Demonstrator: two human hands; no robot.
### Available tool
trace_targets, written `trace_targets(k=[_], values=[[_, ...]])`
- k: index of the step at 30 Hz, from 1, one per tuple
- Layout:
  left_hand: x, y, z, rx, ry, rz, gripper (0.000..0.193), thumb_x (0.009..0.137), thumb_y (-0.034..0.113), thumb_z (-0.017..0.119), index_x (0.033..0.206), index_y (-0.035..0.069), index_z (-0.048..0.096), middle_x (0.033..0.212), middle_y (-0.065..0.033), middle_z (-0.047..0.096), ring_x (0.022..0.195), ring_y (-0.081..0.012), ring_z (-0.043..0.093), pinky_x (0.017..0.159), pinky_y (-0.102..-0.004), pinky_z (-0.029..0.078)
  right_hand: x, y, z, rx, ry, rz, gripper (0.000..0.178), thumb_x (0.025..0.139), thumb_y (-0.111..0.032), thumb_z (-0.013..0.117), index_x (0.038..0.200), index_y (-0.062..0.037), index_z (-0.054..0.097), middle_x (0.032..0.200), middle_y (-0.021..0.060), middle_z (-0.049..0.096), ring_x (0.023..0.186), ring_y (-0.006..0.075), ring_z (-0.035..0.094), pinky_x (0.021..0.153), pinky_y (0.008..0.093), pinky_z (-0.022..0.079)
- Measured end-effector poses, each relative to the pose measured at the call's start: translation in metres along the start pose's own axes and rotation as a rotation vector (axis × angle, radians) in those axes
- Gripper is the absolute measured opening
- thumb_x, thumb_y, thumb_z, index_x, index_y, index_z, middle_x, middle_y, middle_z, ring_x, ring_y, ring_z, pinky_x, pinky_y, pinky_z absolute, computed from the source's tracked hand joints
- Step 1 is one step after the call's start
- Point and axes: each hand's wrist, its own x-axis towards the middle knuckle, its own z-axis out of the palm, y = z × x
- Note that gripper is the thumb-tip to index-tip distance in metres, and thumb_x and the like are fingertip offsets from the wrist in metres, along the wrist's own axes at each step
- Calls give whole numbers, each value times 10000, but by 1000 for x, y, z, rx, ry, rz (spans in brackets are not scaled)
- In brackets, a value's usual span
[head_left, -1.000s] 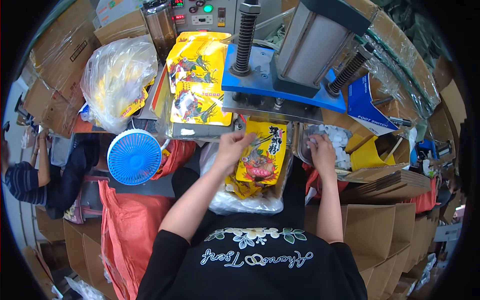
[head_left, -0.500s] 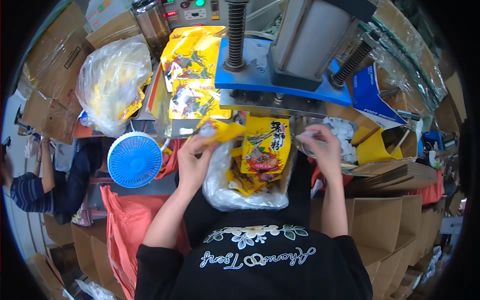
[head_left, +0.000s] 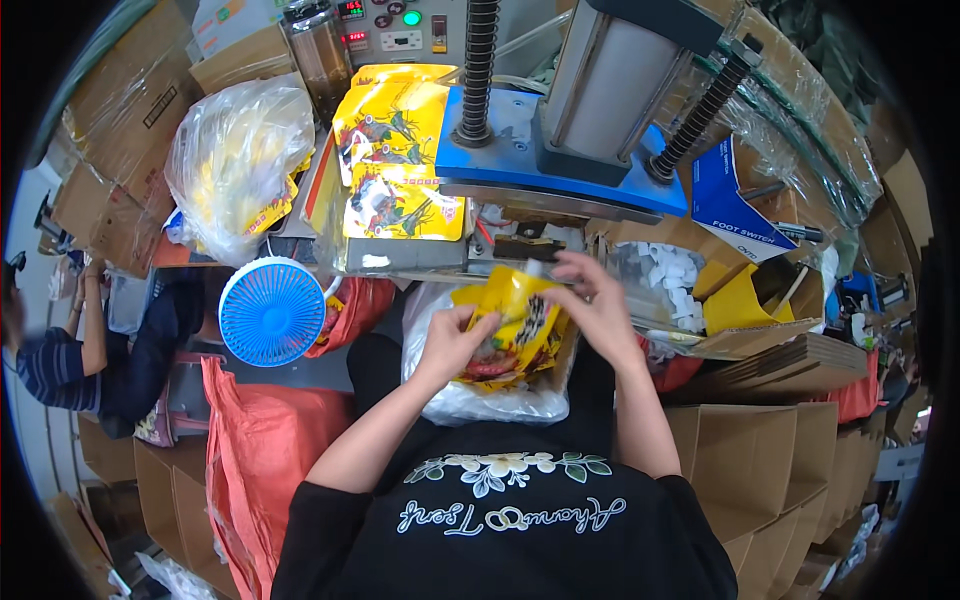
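My left hand (head_left: 453, 345) grips the left edge of a yellow printed pouch (head_left: 505, 330), thumb on its front. The pouch hangs tilted over a plastic-lined container (head_left: 490, 408) at my lap, which holds more yellow pouches. My right hand (head_left: 592, 298) is closed at the pouch's top edge, where a small white plastic piece (head_left: 535, 268) shows by the fingertips; blur hides its exact fit. Just beyond stands a press with a blue plate (head_left: 570, 165), a metal fixture (head_left: 528, 248) below it. White plastic pieces (head_left: 672, 270) fill a clear bag to the right.
Yellow pouches (head_left: 400, 205) lie stacked left of the press. Beyond a blue fan (head_left: 271, 312) sits a bulging clear bag (head_left: 240, 160). A red sack (head_left: 265, 450) is at my left, open cartons (head_left: 740, 460) at my right. Another person (head_left: 65, 360) works at far left.
My left hand has moved right and down with a yellow pouch. My right hand has come left from beside the white pieces to the pouch's top.
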Motion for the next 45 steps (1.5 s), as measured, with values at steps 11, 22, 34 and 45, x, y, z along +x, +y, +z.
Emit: trace_targets(k=[11,22,34,45], values=[[54,17,26,-737,32,-224,246,894,134,699,1027,-71,684,902,-75,705,772,-94,643,670,-261,518,-6,77,-97,-894,370,172,274,846,-227,687,1084,-98,651,978,144,664,883,357,652,742,452,504],[33,-10,-82,960,431,496,650,776,288,773,1348,114,518,1389,-123,513,1353,-303,412,1136,-512,206,-4,110,-79,-148,345,78,153,877,-65,642,1027,-36,627,880,46,606,724,126,550,670,264,454],[-19,-15,-44,64,216,253,133,827,-39,686,958,-31,699,872,-43,682,842,-91,626,740,-238,497,-4,-36,-14,-72,-75,-54,231,826,-119,734,1026,-25,665,925,45,656,816,123,604,712,265,488],[1,-1,0,-139,2,38,279,914,232,682,922,-46,709,712,15,633,654,-28,504,571,-217,410,3,-10,-14,65,-77,50,390,853,-113,705,1212,-12,595,975,91,695,854,161,660,776,291,521]])
